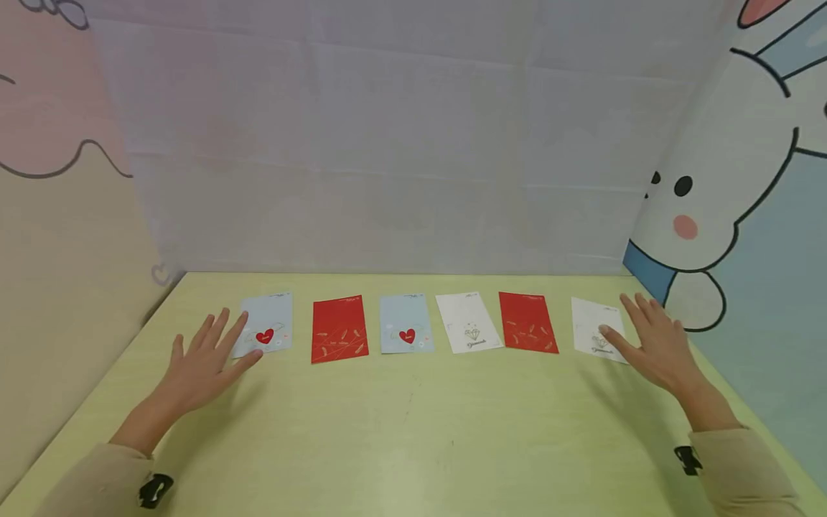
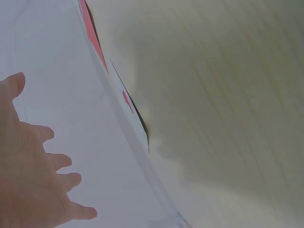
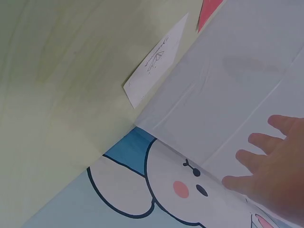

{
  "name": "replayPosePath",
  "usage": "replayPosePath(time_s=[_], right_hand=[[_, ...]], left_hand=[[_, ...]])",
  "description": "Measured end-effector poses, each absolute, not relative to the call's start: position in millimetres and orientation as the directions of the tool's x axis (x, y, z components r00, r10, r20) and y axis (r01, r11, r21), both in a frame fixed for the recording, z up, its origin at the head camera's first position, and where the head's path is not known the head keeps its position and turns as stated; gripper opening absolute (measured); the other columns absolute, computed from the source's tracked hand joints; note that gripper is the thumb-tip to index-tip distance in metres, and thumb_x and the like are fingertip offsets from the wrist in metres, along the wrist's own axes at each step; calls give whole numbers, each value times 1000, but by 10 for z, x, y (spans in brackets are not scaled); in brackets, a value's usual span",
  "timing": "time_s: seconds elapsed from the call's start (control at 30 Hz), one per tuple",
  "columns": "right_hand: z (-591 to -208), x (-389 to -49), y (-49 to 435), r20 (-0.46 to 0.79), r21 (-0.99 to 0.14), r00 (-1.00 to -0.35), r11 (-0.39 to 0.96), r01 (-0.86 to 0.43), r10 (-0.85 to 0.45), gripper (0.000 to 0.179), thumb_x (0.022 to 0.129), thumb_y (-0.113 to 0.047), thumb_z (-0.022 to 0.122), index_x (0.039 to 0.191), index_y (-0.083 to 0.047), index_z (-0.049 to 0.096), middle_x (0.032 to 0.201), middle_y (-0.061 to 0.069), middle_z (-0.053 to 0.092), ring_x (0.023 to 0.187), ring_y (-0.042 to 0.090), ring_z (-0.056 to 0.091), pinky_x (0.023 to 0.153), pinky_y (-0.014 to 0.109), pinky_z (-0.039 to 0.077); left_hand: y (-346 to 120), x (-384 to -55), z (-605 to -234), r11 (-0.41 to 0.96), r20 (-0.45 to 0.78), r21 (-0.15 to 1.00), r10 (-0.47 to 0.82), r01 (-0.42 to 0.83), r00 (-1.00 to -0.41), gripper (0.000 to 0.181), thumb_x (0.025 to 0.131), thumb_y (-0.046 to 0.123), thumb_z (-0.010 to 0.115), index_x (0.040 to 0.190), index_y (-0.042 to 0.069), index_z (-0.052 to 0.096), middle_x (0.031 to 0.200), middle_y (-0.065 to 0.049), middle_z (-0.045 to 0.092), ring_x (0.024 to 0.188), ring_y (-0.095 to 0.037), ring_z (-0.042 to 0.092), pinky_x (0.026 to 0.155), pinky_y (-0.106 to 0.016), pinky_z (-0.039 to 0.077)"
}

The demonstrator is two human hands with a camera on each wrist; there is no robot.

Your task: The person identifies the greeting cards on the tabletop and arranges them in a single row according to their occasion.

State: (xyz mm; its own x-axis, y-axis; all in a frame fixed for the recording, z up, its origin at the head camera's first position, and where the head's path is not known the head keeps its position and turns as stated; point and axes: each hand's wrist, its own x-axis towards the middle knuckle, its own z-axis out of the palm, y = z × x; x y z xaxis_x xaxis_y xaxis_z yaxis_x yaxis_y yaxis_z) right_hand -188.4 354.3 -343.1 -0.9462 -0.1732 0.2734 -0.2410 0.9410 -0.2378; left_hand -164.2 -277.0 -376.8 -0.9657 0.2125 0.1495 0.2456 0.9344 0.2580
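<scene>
Six cards (image 1: 407, 323) in spaced row, far part of table (image 1: 420, 431), apparently so each face shows. Left hand (image 1: 200, 366), fingers spread, raised by leftmost blue card (image 1: 266, 323); right hand (image 1: 660, 353) likewise, rightmost white card (image 1: 589, 324). Neither gripping.

Cards (image 1: 339, 329) smooth paper, tbl (image 1: 413, 438) wood-grain w/ slight sheen, backdrop (image 1: 413, 143) matt & creased, sleeves (image 1: 743, 463) cloth

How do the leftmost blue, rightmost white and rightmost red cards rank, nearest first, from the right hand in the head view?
1. Rightmost white card: at the right end.
2. Rightmost red card: next leftward.
3. Leftmost blue card: at the left end.
</scene>
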Motion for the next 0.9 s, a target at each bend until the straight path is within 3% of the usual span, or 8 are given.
replayPosePath(time_s=[0.57, 0.77, 0.9], right_hand=[[-3447, -1872, 3582, 267, -224, -951, 949, -220, -157, 73, 90, -42, 44, 137, 6, 15, 135, 34, 14, 126, 45, 1, 88, 67, 3], [-3453, -1890, 3565, 253, -230, -954, 948, -221, -161, 73, 90, -42, 45, 136, 7, 16, 134, 35, 15, 123, 48, 6, 88, 66, 7], [-3454, -1878, 3561, 250, -293, -953, 924, -244, -172, 70, 91, -37, 45, 136, 8, 16, 134, 36, 14, 122, 49, 8, 90, 64, 9]], left_hand=[[-2768, -1650, -3766, 935, 162, 254, 210, 247, -964, 75, 88, 49, 40, 143, 15, 2, 143, -22, -1, 128, -37, -6, 85, -68, -3], [-2773, -1637, -3758, 928, 184, 259, 224, 267, -957, 73, 88, 48, 42, 142, 12, 9, 142, -24, 7, 127, -40, 3, 87, -67, 2], [-2784, -1656, -3771, 916, 219, 280, 230, 287, -948, 72, 88, 45, 46, 139, 2, 19, 138, -28, 16, 124, -44, 12, 89, -64, 10]])
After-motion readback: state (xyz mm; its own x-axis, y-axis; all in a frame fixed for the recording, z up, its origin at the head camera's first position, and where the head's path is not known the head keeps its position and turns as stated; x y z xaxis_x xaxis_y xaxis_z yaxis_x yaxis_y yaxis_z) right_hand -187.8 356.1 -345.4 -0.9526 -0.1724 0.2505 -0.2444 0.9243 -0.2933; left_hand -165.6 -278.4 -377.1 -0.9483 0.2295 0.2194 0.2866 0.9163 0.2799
